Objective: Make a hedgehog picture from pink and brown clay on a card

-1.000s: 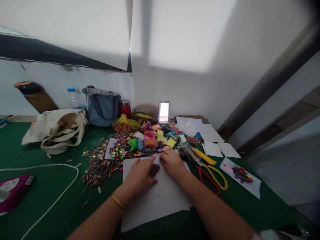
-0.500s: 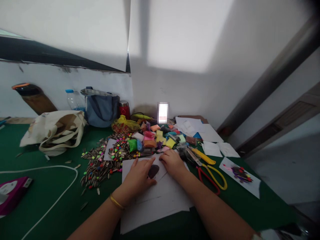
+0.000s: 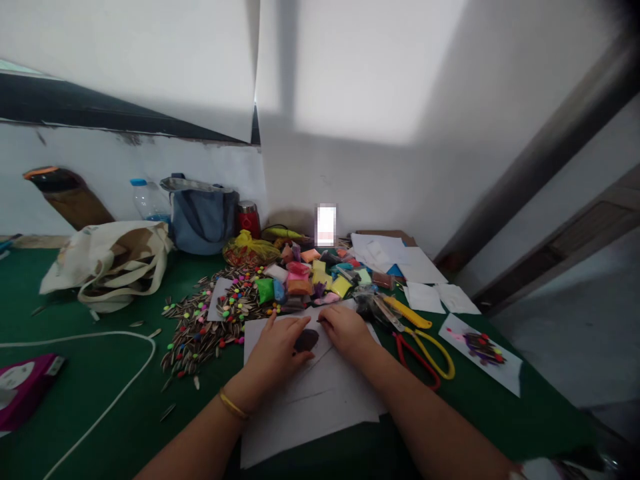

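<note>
Two hands apart, left hand (image 3: 275, 353) and right hand (image 3: 345, 330), on white paper (image 3: 310, 417) flanking a dark clay oval (image 3: 306, 341)

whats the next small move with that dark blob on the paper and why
Probably press the dark clay patch flat with the right hand, since its fingertips sit right beside it, while the left hand rests on the white paper and can steady the sheet.

A canvas tote (image 3: 107, 267), blue bag (image 3: 203, 223), water bottle (image 3: 149, 201) and red flask (image 3: 249, 220) sit along the green table's (image 3: 45, 333) back edge.
</note>
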Action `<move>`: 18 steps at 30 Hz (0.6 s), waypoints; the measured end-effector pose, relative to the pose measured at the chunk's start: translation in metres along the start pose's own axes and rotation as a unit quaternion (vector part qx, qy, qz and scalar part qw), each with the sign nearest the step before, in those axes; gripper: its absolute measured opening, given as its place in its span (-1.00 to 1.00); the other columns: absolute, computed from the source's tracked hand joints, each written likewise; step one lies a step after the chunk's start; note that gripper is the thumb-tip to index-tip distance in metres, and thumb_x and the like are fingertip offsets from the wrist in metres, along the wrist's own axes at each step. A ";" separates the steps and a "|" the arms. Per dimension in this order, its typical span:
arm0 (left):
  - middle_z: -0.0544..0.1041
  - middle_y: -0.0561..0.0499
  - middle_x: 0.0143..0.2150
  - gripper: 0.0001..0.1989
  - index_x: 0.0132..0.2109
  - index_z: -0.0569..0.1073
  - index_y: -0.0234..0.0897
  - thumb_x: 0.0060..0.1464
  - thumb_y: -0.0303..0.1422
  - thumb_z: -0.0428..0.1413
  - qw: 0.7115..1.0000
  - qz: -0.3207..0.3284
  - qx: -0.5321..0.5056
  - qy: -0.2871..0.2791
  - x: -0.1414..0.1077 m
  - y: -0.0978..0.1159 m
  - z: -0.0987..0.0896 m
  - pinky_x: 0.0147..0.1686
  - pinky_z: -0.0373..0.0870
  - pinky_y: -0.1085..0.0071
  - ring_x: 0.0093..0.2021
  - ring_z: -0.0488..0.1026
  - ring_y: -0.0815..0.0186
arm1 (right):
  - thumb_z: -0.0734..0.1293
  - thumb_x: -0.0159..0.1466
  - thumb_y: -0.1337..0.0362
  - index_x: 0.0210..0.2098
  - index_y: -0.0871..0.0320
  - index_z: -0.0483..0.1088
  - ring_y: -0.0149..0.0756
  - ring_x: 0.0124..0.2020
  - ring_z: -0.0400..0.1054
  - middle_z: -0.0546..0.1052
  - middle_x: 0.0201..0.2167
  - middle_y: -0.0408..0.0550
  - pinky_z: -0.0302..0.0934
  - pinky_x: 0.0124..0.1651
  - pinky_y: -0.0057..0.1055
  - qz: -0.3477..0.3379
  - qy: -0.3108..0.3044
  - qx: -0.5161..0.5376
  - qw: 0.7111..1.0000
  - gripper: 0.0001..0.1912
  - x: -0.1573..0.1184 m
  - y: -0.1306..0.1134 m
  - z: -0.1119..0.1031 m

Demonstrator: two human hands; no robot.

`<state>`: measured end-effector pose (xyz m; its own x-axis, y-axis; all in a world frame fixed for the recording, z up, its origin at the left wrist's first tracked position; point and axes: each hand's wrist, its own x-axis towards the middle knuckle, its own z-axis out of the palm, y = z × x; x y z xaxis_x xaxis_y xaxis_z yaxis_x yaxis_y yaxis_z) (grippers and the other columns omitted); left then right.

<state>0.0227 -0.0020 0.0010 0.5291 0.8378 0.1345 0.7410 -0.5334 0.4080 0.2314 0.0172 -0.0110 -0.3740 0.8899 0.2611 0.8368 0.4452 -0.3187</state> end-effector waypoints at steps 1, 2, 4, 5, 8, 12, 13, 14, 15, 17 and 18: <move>0.44 -0.09 0.17 -0.39 0.21 0.28 -0.13 0.01 -0.26 0.23 1.000 -0.003 0.002 0.006 0.000 0.000 0.000 0.30 -0.18 -0.05 0.19 0.32 0.10 | 0.25 0.31 0.37 -0.20 0.15 0.44 -0.26 -0.19 0.37 0.52 -0.25 -0.04 0.18 -0.15 -0.38 0.005 0.000 0.009 1.000 -0.86 0.000 0.000 -0.001; 0.44 -0.10 0.16 -0.41 0.20 0.30 -0.14 0.02 -0.26 0.22 1.000 -0.007 0.003 0.015 0.000 -0.001 0.000 0.30 -0.15 -0.05 0.18 0.32 0.09 | 0.25 0.31 0.37 -0.20 0.15 0.44 -0.27 -0.19 0.38 0.52 -0.24 -0.04 0.19 -0.16 -0.39 0.007 0.000 0.020 1.000 -0.86 -0.001 -0.001 -0.002; 0.46 -0.10 0.14 -0.46 0.18 0.34 -0.17 0.04 -0.25 0.21 0.999 -0.016 0.005 0.036 0.001 -0.001 -0.001 0.29 -0.08 -0.03 0.17 0.34 0.09 | 0.26 0.30 0.38 -0.19 0.15 0.44 -0.28 -0.17 0.38 0.51 -0.22 -0.05 0.20 -0.14 -0.40 0.005 0.004 0.049 0.999 -0.87 -0.002 -0.001 -0.005; 0.47 -0.11 0.12 -0.49 0.15 0.37 -0.18 0.05 -0.24 0.20 0.999 -0.019 0.002 0.049 0.001 0.000 -0.001 0.26 -0.01 0.00 0.15 0.35 0.08 | 0.26 0.30 0.37 -0.19 0.14 0.44 -0.28 -0.16 0.38 0.51 -0.22 -0.05 0.21 -0.12 -0.40 0.002 0.008 0.068 0.998 -0.87 -0.003 -0.002 -0.006; 0.51 -0.09 0.05 -0.59 0.09 0.43 -0.21 0.09 -0.26 0.16 0.995 -0.025 -0.032 0.090 0.001 0.002 -0.004 0.14 0.23 0.15 0.07 0.41 0.13 | 0.29 0.28 0.35 -0.17 0.12 0.42 -0.30 -0.17 0.39 0.52 -0.22 -0.07 0.23 -0.12 -0.40 0.004 0.023 0.147 0.989 -0.86 -0.006 -0.008 -0.008; 0.54 -0.04 -0.02 -0.71 0.03 0.47 -0.19 0.16 -0.31 0.10 0.987 -0.022 -0.111 0.115 -0.001 0.006 -0.007 0.02 0.34 0.29 -0.01 0.44 0.22 | 0.32 0.22 0.38 -0.10 0.11 0.39 -0.34 -0.26 0.38 0.52 -0.28 -0.12 0.23 -0.22 -0.43 -0.008 0.031 0.234 0.972 -0.76 -0.010 -0.022 -0.011; 0.54 -0.03 -0.04 -0.73 0.01 0.48 -0.18 0.16 -0.32 0.09 0.986 -0.021 -0.125 0.112 -0.001 0.007 -0.007 0.00 0.34 0.29 -0.03 0.44 0.23 | 0.31 0.21 0.38 -0.10 0.11 0.39 -0.34 -0.27 0.37 0.51 -0.29 -0.13 0.23 -0.22 -0.44 -0.016 0.037 0.243 0.969 -0.75 -0.011 -0.025 -0.012; 0.55 -0.02 -0.06 -0.75 -0.02 0.49 -0.17 0.17 -0.32 0.08 0.985 -0.021 -0.137 0.106 -0.001 0.008 -0.007 -0.01 0.34 0.30 -0.05 0.45 0.23 | 0.31 0.21 0.38 -0.11 0.12 0.39 -0.34 -0.27 0.37 0.50 -0.29 -0.13 0.22 -0.21 -0.43 -0.020 0.044 0.247 0.968 -0.76 -0.012 -0.027 -0.012; 0.56 -0.01 -0.08 -0.77 -0.04 0.51 -0.16 0.18 -0.33 0.07 0.984 -0.023 -0.147 0.098 -0.001 0.008 -0.007 -0.03 0.35 0.30 -0.07 0.46 0.23 | 0.30 0.21 0.38 -0.13 0.12 0.39 -0.34 -0.27 0.36 0.50 -0.29 -0.12 0.22 -0.21 -0.43 -0.022 0.052 0.249 0.967 -0.78 -0.012 -0.029 -0.012; 0.57 0.00 -0.14 -0.78 -0.09 0.53 -0.15 0.19 -0.33 0.04 0.982 -0.031 -0.163 0.084 0.000 0.009 -0.007 -0.07 0.36 0.31 -0.13 0.47 0.24 | 0.29 0.20 0.38 -0.16 0.13 0.39 -0.33 -0.27 0.35 0.49 -0.30 -0.11 0.22 -0.20 -0.41 -0.031 0.063 0.249 0.966 -0.80 -0.012 -0.030 -0.012; 0.58 0.00 -0.17 -0.79 -0.11 0.54 -0.16 0.19 -0.33 0.04 0.981 -0.039 -0.170 0.082 0.001 0.009 -0.006 -0.09 0.36 0.32 -0.15 0.47 0.24 | 0.29 0.20 0.38 -0.18 0.13 0.39 -0.32 -0.27 0.34 0.49 -0.30 -0.10 0.22 -0.19 -0.41 -0.038 0.067 0.249 0.965 -0.81 -0.012 -0.030 -0.011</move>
<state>0.0269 -0.0054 0.0104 0.3817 0.8968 0.2236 0.5808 -0.4209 0.6968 0.2154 -0.0081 0.0058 -0.3439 0.8471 0.4051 0.5003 0.5304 -0.6843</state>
